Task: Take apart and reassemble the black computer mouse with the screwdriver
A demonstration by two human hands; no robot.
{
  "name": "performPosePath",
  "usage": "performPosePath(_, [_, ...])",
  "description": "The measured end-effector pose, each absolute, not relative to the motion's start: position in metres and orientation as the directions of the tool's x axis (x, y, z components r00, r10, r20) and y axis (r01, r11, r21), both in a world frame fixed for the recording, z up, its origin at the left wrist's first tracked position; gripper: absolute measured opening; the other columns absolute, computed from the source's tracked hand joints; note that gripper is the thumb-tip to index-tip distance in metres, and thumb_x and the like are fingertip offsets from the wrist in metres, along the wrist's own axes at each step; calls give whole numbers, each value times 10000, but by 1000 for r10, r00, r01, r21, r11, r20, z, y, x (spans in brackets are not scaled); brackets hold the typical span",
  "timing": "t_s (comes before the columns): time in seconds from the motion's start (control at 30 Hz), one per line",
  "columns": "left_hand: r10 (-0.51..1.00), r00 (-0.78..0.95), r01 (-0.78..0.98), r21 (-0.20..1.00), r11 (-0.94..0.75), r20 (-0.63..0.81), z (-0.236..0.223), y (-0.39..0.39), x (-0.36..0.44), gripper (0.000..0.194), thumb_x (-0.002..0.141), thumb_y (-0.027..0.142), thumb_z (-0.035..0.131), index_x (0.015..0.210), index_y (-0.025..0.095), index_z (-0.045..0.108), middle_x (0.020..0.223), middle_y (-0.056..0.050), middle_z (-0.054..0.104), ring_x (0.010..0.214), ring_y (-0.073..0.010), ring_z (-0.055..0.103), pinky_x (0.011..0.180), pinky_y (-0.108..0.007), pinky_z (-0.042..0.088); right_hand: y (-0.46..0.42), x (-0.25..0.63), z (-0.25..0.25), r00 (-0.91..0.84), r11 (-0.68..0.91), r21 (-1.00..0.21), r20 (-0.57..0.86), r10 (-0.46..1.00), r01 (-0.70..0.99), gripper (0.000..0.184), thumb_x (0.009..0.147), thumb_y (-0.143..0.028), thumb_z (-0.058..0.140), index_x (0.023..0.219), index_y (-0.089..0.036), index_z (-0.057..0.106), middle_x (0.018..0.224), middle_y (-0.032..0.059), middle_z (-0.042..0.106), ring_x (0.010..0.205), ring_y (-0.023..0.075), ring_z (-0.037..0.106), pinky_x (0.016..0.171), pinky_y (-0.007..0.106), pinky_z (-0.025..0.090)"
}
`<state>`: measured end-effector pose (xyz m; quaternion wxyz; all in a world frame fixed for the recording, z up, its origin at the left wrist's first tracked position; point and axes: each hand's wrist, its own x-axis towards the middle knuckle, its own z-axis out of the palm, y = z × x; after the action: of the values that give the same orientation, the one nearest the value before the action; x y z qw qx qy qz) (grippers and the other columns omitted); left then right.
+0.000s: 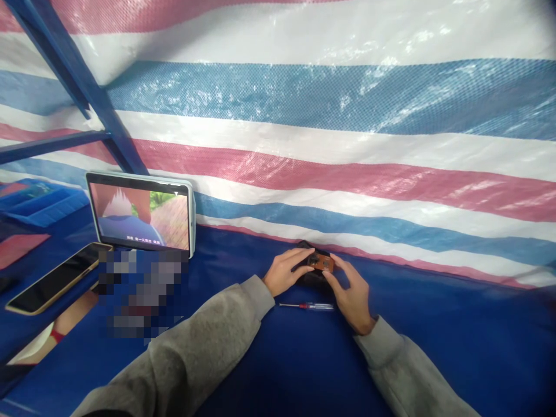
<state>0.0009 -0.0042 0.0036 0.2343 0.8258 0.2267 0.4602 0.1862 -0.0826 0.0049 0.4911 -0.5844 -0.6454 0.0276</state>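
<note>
1. I have the small orange-brown board [325, 262] between both hands, above the bench [434, 341], near the foot of the striped sheet [304, 130].
2. My left hand [283, 272] pinches its left end, thumb and fingers closed on it.
3. My right hand [354, 295] grips the right end between thumb and fingers.
4. Something dark sits around and under the board; I can't make out its shape.
5. The screwdriver [309, 306] lies just nearer me, its clear handle pointing right.
6. Off to my left, a lit tablet [141, 214] stands upright, with a phone [58, 278] and blue tray [52, 209] beyond.
</note>
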Motion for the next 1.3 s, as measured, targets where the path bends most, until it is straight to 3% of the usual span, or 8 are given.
performPosePath(0.1, [614,477,151,629,-762,629,6,-4,0,377,929,419,569,1234,204,618,1181,-81,672,1070,-212,654,983,-363,526,-83,187,5,171,306,-615,593,787,726,330,886,-420,560,1130,-214,646,1057,84,710,942,232,667,892,390,510])
performPosePath(0.2, [654,473,135,684,-717,591,7,-4,0,327,904,444,595,1068,180,698,1012,-72,724,925,-204,694,899,-334,557,-83,187,7,170,292,-625,572,802,724,262,903,-428,529,850,-215,671,831,47,708,762,194,654,761,330,508])
performPosePath(0.27, [681,476,107,732,-673,556,7,-3,0,381,873,447,639,1153,189,655,977,-55,722,856,-184,698,857,-315,568,-84,187,10,172,268,-635,544,821,725,329,920,-426,497,701,-212,618,680,16,643,644,160,600,674,293,472])
performPosePath(0.37, [675,507,78,752,-655,535,7,-3,0,549,860,424,665,1348,237,497,1112,-50,678,895,-166,684,871,-309,563,-86,186,15,164,251,-651,507,846,717,376,936,-412,470,631,-211,556,595,-16,565,577,130,538,623,262,429])
performPosePath(0.47, [623,526,91,691,-718,579,7,-3,0,403,906,396,610,1277,250,562,1214,-59,632,1068,-191,637,970,-335,521,-87,185,18,138,262,-655,492,859,708,388,938,-396,465,606,-209,533,575,-24,548,563,124,525,615,255,426])
performPosePath(0.6, [588,490,96,631,-770,643,4,-2,0,362,899,410,611,1208,220,607,1206,-70,642,1119,-208,619,1012,-348,500,-87,185,14,177,265,-690,499,848,673,278,919,-414,498,887,-197,669,702,7,650,647,157,602,694,291,494])
performPosePath(0.73, [627,451,182,622,-762,635,-1,-2,1,400,892,454,608,1218,223,606,1115,-53,697,999,-199,677,944,-334,542,-86,185,8,177,310,-679,547,818,666,463,871,-404,594,1275,-180,564,865,40,683,760,181,636,820,358,519])
performPosePath(1.3, [578,460,115,601,-791,674,4,-3,1,412,915,413,586,1277,218,574,1124,-60,689,1001,-192,679,938,-319,545,-85,185,9,113,379,-619,607,787,688,329,878,-343,606,1176,-206,619,941,54,691,776,177,651,788,331,517])
